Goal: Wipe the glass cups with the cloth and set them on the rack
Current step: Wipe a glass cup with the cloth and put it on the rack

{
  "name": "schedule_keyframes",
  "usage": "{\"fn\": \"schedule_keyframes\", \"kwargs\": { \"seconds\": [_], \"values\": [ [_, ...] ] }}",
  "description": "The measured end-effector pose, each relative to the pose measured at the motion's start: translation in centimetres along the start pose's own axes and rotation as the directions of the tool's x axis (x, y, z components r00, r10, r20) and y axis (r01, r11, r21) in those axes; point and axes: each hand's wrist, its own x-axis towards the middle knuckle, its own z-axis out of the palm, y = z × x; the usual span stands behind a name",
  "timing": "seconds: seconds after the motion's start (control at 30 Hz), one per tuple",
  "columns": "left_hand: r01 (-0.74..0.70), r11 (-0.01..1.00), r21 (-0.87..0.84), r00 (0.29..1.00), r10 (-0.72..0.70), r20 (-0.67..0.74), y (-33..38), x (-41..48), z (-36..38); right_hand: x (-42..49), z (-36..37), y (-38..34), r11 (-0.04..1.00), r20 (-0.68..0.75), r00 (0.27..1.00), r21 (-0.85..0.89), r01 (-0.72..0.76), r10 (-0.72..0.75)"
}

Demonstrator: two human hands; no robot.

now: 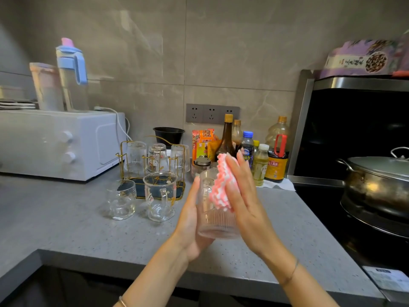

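A ribbed glass cup [215, 220] is held upright above the counter between both hands. My left hand [192, 220] supports its left side and base, with the fingers wrapped behind the glass. My right hand [245, 200] presses a pink and white cloth [222, 187] flat against the cup's right side and rim, fingers straight. A gold wire rack [130, 151] at the back holds three upturned glasses [157, 158]. In front of the rack, a round glass cup [121, 199] and a handled glass mug [159, 194] stand upright on the counter.
A white microwave [55, 142] with tumblers on top stands at the left. Sauce and oil bottles [247, 149] line the back wall beside a black bowl [168, 134]. A lidded steel pot [378, 185] sits on the stove at the right. The grey counter's front edge [155, 271] is near.
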Motion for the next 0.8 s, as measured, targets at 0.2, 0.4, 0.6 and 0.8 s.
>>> {"fn": "schedule_keyframes", "kwargs": {
  "seconds": [0.2,0.4,0.6,0.8],
  "values": [
    [-0.043,0.996,-0.081,0.999,0.041,-0.018,0.5,0.5,-0.2,-3.3,1.4,0.0,0.996,0.031,0.996,-0.02,0.086,-0.085],
    [-0.096,0.992,-0.082,0.994,0.09,-0.068,1.0,1.4,0.2,-5.1,2.0,0.0,0.992,0.024,0.994,-0.064,0.108,-0.107],
    [-0.012,0.997,0.081,1.0,0.01,0.027,0.5,0.6,0.2,-2.2,0.8,0.1,0.982,-0.055,0.99,-0.145,0.12,-0.129],
    [-0.048,0.993,0.108,0.997,0.041,0.067,-0.2,0.3,0.1,0.6,-0.2,0.5,1.0,-0.072,0.997,-0.004,-0.001,0.001]
  ]
}}
